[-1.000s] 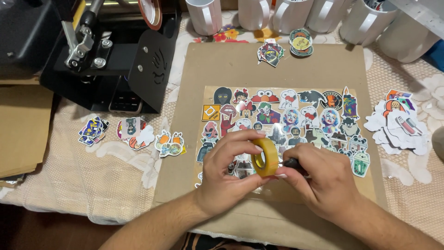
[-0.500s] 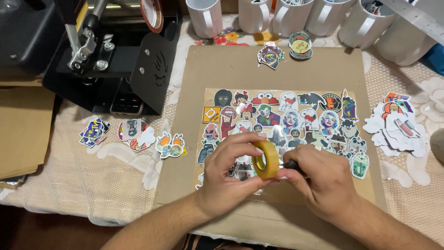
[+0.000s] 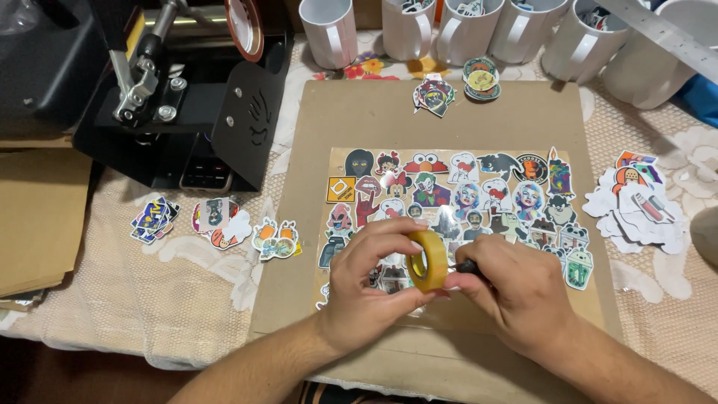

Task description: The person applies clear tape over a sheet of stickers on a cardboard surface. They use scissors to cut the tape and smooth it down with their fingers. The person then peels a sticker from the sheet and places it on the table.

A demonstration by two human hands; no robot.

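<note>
I have the tape roll (image 3: 428, 260) pinched upright in my left hand (image 3: 368, 292), thumb below its rim and fingers curled over the top, so its open face looks toward my left and its axis runs roughly side to side. My right hand (image 3: 516, 293) sits just to the right of the roll, touching it. Its fingers are pressed together on something dark and slim (image 3: 467, 265) that pokes out toward the roll's edge; I think it is a small blade or pen, but the view is too tight to say. So the roll lies directly left of my right grip, and the right hand is the one placed to work the free end of the tape, which I cannot see.

Both hands hover over the near edge of a sticker sheet (image 3: 449, 198), which lies flat on a cardboard mat (image 3: 359, 120). The mat rests on a lace cloth (image 3: 149, 299). Left of my grip, well apart, loose sticker piles (image 3: 217, 223) lie on the cloth; another pile (image 3: 636, 202) lies to the right. Beyond the mat stands a row of white mugs (image 3: 329, 30), and far left beyond my hands sits a black press (image 3: 187, 105).
</note>
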